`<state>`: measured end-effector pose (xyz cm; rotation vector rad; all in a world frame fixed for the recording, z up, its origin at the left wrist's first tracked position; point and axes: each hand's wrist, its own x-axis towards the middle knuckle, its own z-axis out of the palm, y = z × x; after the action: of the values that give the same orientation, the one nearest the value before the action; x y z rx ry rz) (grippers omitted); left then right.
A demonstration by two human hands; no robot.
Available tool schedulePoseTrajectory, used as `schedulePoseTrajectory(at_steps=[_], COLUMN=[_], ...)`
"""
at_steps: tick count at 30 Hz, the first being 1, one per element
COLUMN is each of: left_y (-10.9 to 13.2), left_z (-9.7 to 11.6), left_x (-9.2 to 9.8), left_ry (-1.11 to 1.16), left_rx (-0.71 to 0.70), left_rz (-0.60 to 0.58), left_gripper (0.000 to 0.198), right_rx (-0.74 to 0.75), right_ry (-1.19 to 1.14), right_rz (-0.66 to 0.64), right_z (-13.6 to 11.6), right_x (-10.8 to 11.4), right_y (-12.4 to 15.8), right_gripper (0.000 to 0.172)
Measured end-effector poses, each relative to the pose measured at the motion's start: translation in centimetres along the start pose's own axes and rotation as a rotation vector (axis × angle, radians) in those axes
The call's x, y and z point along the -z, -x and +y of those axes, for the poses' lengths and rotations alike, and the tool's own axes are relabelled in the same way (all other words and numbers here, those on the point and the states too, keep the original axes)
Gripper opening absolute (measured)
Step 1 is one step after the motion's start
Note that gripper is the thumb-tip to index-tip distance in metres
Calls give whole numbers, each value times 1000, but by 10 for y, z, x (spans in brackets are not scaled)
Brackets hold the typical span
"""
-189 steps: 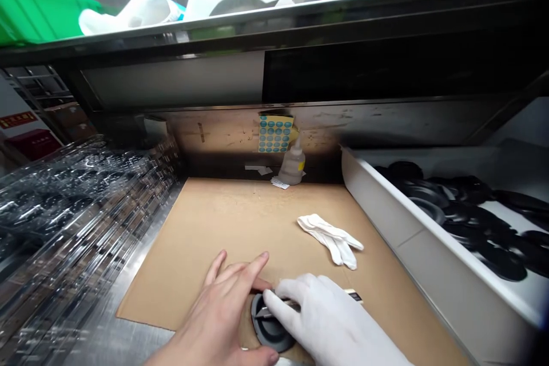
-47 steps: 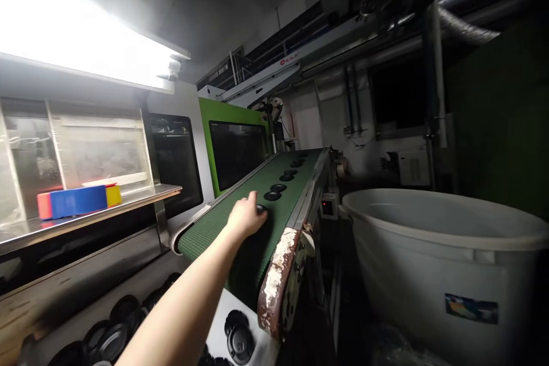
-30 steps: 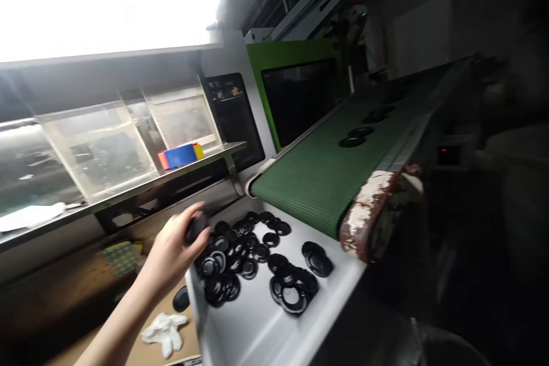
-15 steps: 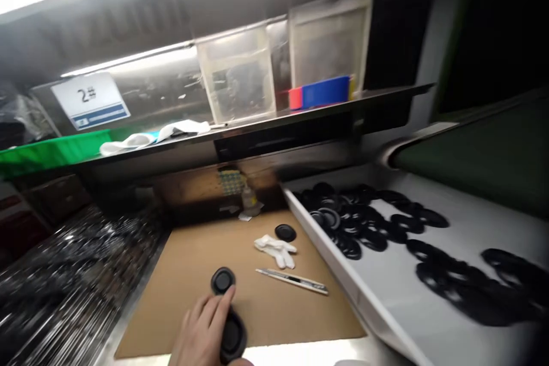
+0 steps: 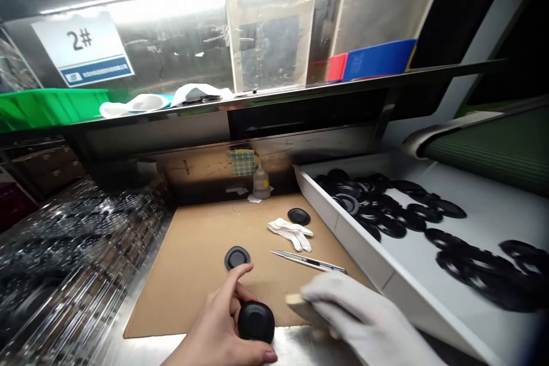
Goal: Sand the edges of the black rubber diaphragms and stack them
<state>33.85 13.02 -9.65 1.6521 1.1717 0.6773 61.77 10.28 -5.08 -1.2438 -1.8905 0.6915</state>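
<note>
My bare left hand (image 5: 223, 320) is closed on a black, rounded cap-like part (image 5: 256, 322) at the front edge of the cardboard, with thumb below and fingers above. Just past its fingertips, a second black rounded part (image 5: 237, 258) lies on the cardboard (image 5: 193, 274). To the right is my right hand (image 5: 347, 311) in a white glove, its fingers closed around a small pale block-like piece (image 5: 295, 300); motion blur hides what kind it is. A utility knife (image 5: 309, 261), a white glove (image 5: 291, 233) and another black part (image 5: 299, 216) lie farther back.
A white-walled tray (image 5: 355, 234) with many black ring-shaped parts borders the cardboard on the right, below a green conveyor belt (image 5: 493, 148). Stacked clear plastic trays (image 5: 86, 240) stand at left. A small squeeze bottle (image 5: 261, 183) is at the back, under a metal shelf (image 5: 291, 94).
My gloved right hand has come into view from the lower right with the pale piece. My left hand has turned the black part to face upward. The camera view has shifted.
</note>
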Motion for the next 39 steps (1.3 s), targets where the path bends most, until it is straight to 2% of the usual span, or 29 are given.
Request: schedulePoseTrajectory(at_steps=[2,4,6,9,12,15,19,22,24,26,28,30,32,36,39], left_y=[-4,-7,-9,-10,-9,-7,-6,-6,-7,-7,-9,-9,-6,2,6], left_z=[-7,-10,-10,-9,-12,-17,-23,-22,-19,-15,-10,-7,-7,-12,-16], left_x=[-2,-1,0,1,2,3,4,3,4,6,11,17,24,38,46], left_ry=[8,-6,-17,-26,-32,-60,-93,-95,-126,-190,-284,-406,-522,-586,-553], left_rx=[34,13,5,21,-15,-28,-57,-28,-25,-98,-215,-280,-278,-234,-224], left_rz=[-15,-22,-30,-57,-41,-44,-41,-59,-62,-36,-30,-42,-29,81,62], left_gripper=[133,141,147,150,151,148,146,144,141,139,142,145,144,150,148], right_rx=[141,197,247,305,299,272,245,240,161,62,108,284,414,466,491], right_ry=[73,67,44,20,5,-3,22,28,-20,-99,-128,-59,104,358,362], right_rz=[-183,-280,-364,-448,-438,-447,-427,-396,-309,-161,-119,-251,-365,-309,-297], right_z=[-15,-23,-26,-29,-33,-34,-31,-25,-19,-15,-11,-8,-1,24,45], right_x=[-24,-50,-68,-71,-63,-67,-75,-54,-31,-13,-9,-24,-53,-112,-129], right_y=[-35,-56,-61,-55,-55,-67,-68,-49,-36,-29,-30,-37,-44,-48,-39], right_gripper=[26,18,7,18,13,6,10,15,20,26,30,36,48,69,68])
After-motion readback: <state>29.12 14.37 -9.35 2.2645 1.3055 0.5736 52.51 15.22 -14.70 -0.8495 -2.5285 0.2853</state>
